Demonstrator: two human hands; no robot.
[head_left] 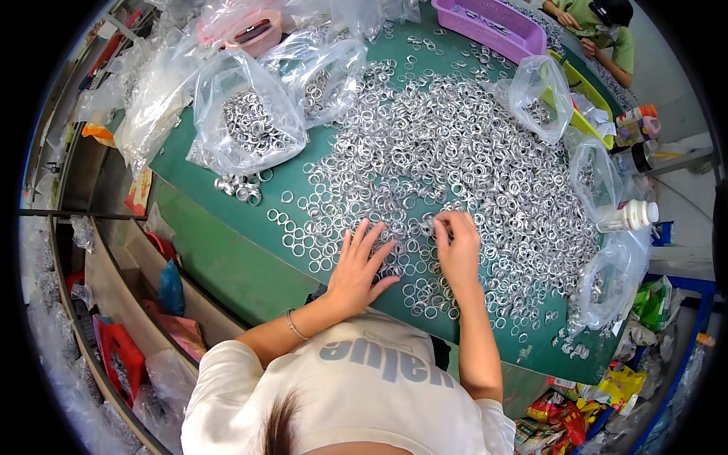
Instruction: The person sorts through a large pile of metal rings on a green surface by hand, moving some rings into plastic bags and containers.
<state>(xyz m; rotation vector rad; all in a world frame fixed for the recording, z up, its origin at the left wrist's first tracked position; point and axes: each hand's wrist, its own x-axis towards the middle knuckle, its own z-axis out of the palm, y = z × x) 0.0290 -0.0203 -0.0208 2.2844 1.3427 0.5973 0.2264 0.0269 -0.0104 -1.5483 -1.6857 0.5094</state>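
Observation:
A wide heap of small silver metal rings (462, 152) covers the green table (220, 250). My left hand (360, 265) lies flat on the rings at the heap's near edge, fingers spread, holding nothing. My right hand (457, 246) is just to its right, fingertips pinched on a metal ring (437, 224) at the heap's edge. A thin bracelet circles my left wrist.
Clear plastic bags of rings (246, 117) stand at the back left, more bags (540, 95) at the right. A purple basket (493, 26) sits at the far edge, a white bottle (629, 216) at the right. Another person (603, 30) works across the table.

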